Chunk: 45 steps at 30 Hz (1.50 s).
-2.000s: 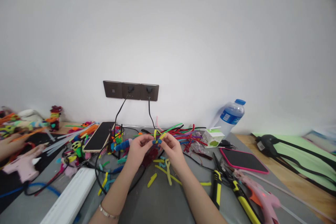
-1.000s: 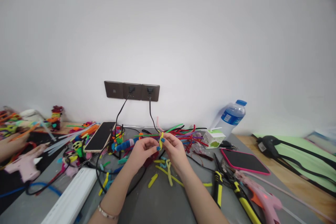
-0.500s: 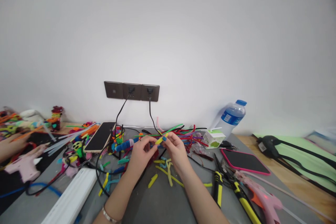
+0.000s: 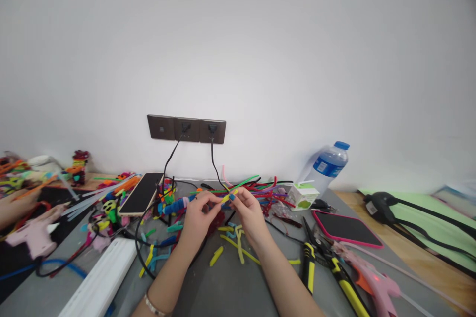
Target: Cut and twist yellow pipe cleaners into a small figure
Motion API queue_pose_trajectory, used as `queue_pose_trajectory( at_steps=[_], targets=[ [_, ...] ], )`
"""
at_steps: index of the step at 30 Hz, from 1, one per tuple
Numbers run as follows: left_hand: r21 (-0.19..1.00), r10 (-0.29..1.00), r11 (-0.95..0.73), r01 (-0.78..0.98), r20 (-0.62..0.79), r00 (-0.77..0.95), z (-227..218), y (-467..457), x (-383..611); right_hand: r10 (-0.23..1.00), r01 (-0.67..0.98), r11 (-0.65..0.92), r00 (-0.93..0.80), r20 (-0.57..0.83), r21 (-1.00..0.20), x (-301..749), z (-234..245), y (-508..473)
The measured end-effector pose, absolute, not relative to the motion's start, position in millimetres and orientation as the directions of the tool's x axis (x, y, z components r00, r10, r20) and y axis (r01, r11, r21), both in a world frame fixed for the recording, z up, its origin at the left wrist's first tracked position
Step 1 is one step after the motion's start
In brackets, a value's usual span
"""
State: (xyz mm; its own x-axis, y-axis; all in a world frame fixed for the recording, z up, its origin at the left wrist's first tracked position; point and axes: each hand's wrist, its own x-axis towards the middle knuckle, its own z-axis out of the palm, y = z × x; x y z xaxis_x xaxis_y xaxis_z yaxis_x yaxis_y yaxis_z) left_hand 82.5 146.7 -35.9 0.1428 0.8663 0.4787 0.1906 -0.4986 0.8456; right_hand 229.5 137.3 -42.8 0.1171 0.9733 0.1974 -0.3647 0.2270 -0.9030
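Between my two hands, above the middle of the grey mat, is a short yellow pipe cleaner (image 4: 228,197). My left hand (image 4: 202,211) pinches its left end between thumb and forefinger. The fingers of my right hand (image 4: 247,209), with blue nails, close on its right end. Below the hands lie a loose yellow pipe cleaner piece (image 4: 216,256) and a bent yellow pipe cleaner (image 4: 240,242) among light blue bits. Behind them spreads a pile of red, green and purple pipe cleaners (image 4: 260,189).
Yellow-handled pliers (image 4: 309,265), a pink glue gun (image 4: 375,277) and a pink-rimmed phone (image 4: 347,229) lie right. A water bottle (image 4: 330,166) leans by the wall. Left are a white power strip (image 4: 102,277), black cables, a phone (image 4: 142,194) and another person's hand (image 4: 20,207) near a glue gun (image 4: 37,233).
My fingers have shifted very slightly around the yellow pipe cleaner, and it lies a little differently between them. The things on the mat have stayed in place.
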Motion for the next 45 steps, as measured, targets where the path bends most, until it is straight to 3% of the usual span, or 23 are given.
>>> queue_pose_trajectory(
  at_steps=[8, 19, 31, 37, 45],
  targets=[
    [0.884, 0.887, -0.453, 0.113, 0.435, 0.154, -35.1, 144.7, 84.0, 0.971, -0.363, 0.238, 0.110, 0.212, -0.901, 228.6, -42.8, 136.9],
    [0.905, 0.910, -0.403, 0.134, 0.380, 0.166, -31.0, 140.2, 88.4, 0.966, -0.285, 0.258, 0.059, 0.251, -0.923, 227.8, -39.0, 135.0],
    [0.898, 0.901, -0.424, 0.117, 0.405, 0.157, -38.6, 145.3, 84.4, 0.973, -0.296, 0.230, 0.057, 0.224, -0.927, 226.9, -39.9, 134.5],
    [0.952, 0.938, -0.307, 0.002, 0.302, 0.170, -34.5, 143.0, 87.6, 0.974, -0.330, 0.223, 0.052, 0.219, -0.917, 227.0, -39.8, 134.7],
    [0.956, 0.937, -0.265, -0.128, 0.286, 0.201, -35.4, 147.2, 87.1, 0.978, -0.325, 0.204, 0.035, 0.203, -0.923, 227.3, -40.5, 134.2]
  ],
)
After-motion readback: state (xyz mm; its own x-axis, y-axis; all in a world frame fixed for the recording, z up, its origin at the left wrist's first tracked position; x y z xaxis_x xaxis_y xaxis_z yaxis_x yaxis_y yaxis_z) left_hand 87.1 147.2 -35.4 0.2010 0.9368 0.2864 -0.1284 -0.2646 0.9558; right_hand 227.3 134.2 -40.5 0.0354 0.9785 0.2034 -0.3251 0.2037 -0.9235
